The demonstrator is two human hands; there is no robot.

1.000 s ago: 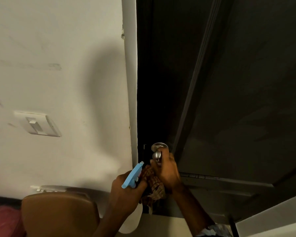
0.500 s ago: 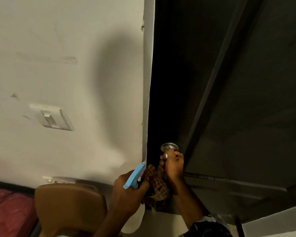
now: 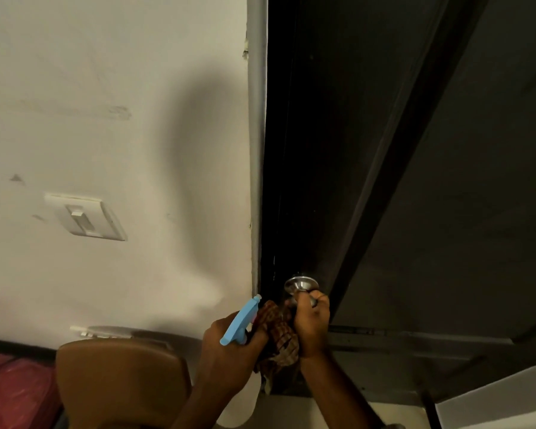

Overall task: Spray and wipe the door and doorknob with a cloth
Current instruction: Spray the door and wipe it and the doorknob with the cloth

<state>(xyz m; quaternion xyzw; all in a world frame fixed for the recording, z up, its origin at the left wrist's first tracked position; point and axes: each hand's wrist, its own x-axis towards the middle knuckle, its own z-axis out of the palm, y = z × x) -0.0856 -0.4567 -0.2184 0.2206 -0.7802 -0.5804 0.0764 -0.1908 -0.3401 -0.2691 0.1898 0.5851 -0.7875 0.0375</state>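
A dark door (image 3: 446, 196) fills the right half of the view, with a silver round doorknob (image 3: 300, 284) near its left edge. My right hand (image 3: 311, 328) is wrapped around the knob's front, pressing a brown checked cloth (image 3: 279, 339) against it; most of the knob is hidden under my fingers. Just left of it, my left hand (image 3: 229, 360) grips a spray bottle with a blue trigger head (image 3: 240, 320) and a white body (image 3: 239, 407), nozzle pointing up toward the knob.
A white wall (image 3: 121, 119) with a light switch (image 3: 85, 216) lies to the left of the grey door frame (image 3: 257, 150). A brown chair back (image 3: 121, 382) stands at lower left, beside something red (image 3: 13, 388).
The view has drifted so the door frame and switch sit further right. My right hand has turned slightly on the knob with the cloth. The spray bottle stays in my left hand.
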